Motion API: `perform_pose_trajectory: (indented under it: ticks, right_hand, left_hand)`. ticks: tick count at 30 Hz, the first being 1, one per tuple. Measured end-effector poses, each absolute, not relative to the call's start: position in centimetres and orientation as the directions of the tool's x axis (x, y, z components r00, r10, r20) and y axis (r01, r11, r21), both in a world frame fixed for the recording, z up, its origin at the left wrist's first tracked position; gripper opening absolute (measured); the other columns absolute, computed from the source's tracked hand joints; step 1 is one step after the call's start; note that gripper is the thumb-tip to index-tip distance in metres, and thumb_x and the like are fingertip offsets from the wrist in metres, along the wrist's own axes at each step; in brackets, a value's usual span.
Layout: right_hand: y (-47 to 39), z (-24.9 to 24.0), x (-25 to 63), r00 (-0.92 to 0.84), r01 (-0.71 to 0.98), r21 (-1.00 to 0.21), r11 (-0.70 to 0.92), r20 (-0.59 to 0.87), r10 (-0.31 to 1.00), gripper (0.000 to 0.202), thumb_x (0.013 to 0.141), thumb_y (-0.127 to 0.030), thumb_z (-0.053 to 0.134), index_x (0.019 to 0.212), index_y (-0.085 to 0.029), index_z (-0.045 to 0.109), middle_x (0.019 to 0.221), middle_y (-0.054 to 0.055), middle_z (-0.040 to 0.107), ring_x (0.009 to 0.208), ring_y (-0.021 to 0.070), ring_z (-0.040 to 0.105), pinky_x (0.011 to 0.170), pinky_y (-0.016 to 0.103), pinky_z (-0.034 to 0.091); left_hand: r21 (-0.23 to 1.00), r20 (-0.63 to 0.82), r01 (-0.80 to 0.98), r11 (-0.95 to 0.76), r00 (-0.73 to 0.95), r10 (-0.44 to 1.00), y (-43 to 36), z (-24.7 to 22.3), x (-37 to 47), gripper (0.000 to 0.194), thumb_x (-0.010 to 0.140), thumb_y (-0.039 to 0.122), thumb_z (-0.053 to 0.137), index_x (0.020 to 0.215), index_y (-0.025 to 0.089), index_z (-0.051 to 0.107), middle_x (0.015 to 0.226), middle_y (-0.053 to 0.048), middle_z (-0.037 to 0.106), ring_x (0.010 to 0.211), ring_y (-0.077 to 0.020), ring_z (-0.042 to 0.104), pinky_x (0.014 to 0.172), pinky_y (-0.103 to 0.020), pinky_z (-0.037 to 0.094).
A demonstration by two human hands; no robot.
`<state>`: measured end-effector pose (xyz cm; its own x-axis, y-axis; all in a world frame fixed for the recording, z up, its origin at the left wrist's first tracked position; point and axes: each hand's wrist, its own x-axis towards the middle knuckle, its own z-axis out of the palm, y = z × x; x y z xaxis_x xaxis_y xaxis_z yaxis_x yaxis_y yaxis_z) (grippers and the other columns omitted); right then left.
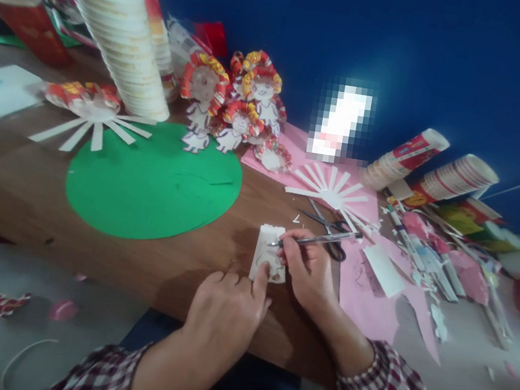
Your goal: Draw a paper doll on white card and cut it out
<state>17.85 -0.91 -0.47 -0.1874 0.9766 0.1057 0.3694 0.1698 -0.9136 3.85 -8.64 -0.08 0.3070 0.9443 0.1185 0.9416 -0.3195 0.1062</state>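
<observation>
A small white paper (262,247) with drawn lines lies on the brown table (132,267) near its front edge. My right hand (310,268) is closed around a pen (322,239), whose tip is at the upper part of the paper. My left hand (228,307) lies at the paper's lower edge, its index finger stretched out and pressing on the paper, the other fingers curled with nothing visible in them. Black-handled scissors (337,251) lie just behind my right hand, partly hidden by it and the pen.
A green oval sheet (154,186) lies at the left. Paper figures with red and yellow rings (206,82), a tall cup stack (114,23) and white paper strips (333,196) stand or lie behind. Pink paper (367,296), scraps and more cup stacks (458,179) are at the right.
</observation>
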Motion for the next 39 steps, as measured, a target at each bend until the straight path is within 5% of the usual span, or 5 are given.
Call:
perform_pose_trajectory:
  ticks: [10,18,27,33,39]
  right_hand:
    - [-0.8,-0.5,17.8,-0.194,0.284,-0.945,0.165,0.111,0.975,0.017,0.089,-0.035,0.052,0.092,-0.019,0.057,0.07,0.001,0.062,0.061,0.0127,0.059,0.053,0.02,0.045]
    - [-0.8,0.0,17.9,-0.195,0.282,-0.943,0.178,0.126,0.973,0.018,0.089,-0.035,0.051,0.092,-0.018,0.058,0.071,0.001,0.064,0.061,0.0139,0.06,0.055,0.022,0.047]
    - [-1.0,0.6,17.7,-0.246,0.425,-0.854,0.3,0.21,0.946,0.013,0.087,-0.027,0.051,0.088,-0.018,0.059,0.074,0.002,0.063,0.062,0.0143,0.058,0.058,0.024,0.045]
    - [-1.1,0.2,17.8,-0.207,0.365,-0.888,0.279,0.215,0.955,0.014,0.091,-0.029,0.048,0.092,-0.019,0.057,0.076,0.001,0.062,0.069,0.0143,0.061,0.063,0.024,0.049]
    - [-1.3,-0.1,18.0,-0.228,0.389,-0.853,0.349,0.278,0.933,0.018,0.093,-0.029,0.046,0.105,-0.021,0.057,0.098,0.005,0.065,0.086,0.0167,0.065,0.076,0.029,0.053]
  left_hand:
    - [0.088,0.123,0.935,-0.343,0.331,0.936,-8.2,1.1,3.8,0.035,0.087,0.027,0.049,0.117,0.012,0.06,0.083,-0.009,0.062,0.079,-0.0253,0.057,0.069,-0.04,0.045]
    - [0.2,0.252,0.876,-0.439,0.387,0.887,-7.0,1.2,2.5,0.028,0.08,0.032,0.06,0.1,0.014,0.064,0.13,-0.018,0.048,0.131,-0.0315,0.032,0.107,-0.049,0.029]
    - [0.226,0.25,0.853,-0.47,0.415,0.875,-6.9,0.9,1.4,0.034,0.082,0.042,0.057,0.105,0.019,0.065,0.121,-0.014,0.056,0.133,-0.0332,0.032,0.109,-0.055,0.024]
    - [0.238,0.246,0.855,-0.46,0.405,0.88,-6.9,0.6,1.5,0.035,0.082,0.041,0.057,0.108,0.019,0.064,0.123,-0.014,0.056,0.133,-0.0345,0.032,0.109,-0.056,0.022]
    - [0.252,0.252,0.855,-0.453,0.394,0.884,-7.0,0.3,1.4,0.037,0.083,0.043,0.054,0.11,0.02,0.064,0.128,-0.013,0.055,0.134,-0.0355,0.03,0.11,-0.058,0.021]
